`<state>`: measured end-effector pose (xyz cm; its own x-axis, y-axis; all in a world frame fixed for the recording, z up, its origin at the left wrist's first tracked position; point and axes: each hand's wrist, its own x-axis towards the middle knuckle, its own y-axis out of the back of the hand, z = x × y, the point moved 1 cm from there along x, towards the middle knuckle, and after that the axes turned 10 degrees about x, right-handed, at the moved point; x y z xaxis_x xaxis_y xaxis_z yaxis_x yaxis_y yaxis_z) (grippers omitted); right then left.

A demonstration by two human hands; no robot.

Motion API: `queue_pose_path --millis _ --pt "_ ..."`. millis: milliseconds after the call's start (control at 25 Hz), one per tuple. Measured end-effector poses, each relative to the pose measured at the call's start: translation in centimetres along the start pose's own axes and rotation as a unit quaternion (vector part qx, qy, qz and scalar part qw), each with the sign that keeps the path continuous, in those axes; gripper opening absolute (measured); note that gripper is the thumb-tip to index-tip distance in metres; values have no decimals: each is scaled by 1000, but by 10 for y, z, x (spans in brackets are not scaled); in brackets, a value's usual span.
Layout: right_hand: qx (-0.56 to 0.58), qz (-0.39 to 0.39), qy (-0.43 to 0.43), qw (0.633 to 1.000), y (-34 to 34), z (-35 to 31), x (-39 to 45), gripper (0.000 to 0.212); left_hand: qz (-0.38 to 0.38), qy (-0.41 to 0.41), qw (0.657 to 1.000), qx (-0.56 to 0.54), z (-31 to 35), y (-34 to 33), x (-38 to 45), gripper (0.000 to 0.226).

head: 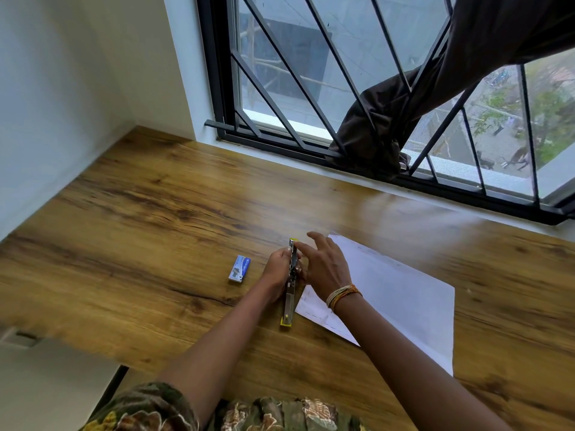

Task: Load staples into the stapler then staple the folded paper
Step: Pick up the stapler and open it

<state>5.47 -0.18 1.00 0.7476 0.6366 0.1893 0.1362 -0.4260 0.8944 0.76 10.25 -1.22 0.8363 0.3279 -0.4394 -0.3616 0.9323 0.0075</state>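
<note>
A yellow and metal stapler [288, 301] lies swung open in a long line on the wooden table [155, 219]. My left hand [278, 268] grips its middle from the left side. My right hand [323, 265] hovers over the stapler's far half with fingers spread, the fingertips close to the metal channel; whether it pinches staples is hidden. A small blue staple box [239, 268] lies just left of my left hand. The white paper [395, 290] lies flat to the right, partly under my right wrist.
A barred window [342, 88] runs along the far edge of the table, with a dark curtain [404, 98] bunched on its sill. A white wall meets the table at the left. The table's near left edge drops off around a notch.
</note>
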Motion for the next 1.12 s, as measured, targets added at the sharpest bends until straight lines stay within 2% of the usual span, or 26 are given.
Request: queue_pose_path --millis 400,560,640,720,920,1120 --pt "7 -10 43 999 5 -1 -21 43 6 0 1000 6 0 -1 -2 38" --pt "141 65 -45 987 11 3 -9 27 -12 2 999 -31 4 -3 -6 35" --pt "140 85 -51 985 15 4 -2 14 -32 0 998 -57 5 -3 -7 36" --pt "98 54 -33 993 18 4 5 4 -45 0 998 -54 5 -2 -8 40" --pt "44 -23 -21 999 24 -5 21 13 -54 -12 998 -32 7 -1 -10 46" --pt "8 -85 -59 995 26 -13 35 14 -58 -17 998 -15 7 1 -10 44"
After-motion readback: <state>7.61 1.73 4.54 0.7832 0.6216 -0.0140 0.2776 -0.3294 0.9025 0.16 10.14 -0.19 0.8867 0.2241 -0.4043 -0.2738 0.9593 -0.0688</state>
